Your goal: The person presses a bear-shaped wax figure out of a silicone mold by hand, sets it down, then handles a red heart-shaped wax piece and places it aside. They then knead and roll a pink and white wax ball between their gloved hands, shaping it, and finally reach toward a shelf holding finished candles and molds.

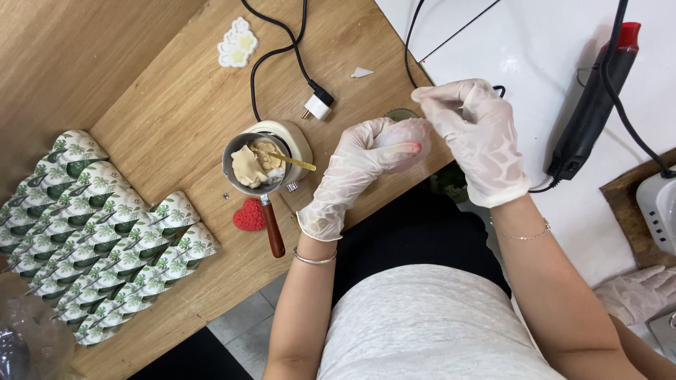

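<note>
Gloved hands [415,151] around a pale round lump [408,134], above table edge [211,281]

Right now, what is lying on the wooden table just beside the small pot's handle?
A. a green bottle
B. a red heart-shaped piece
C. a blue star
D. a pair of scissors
B: a red heart-shaped piece lies against the brown handle of the small pot on the wooden table.

Red heart [249,215] beside melting pot [248,163]
</note>
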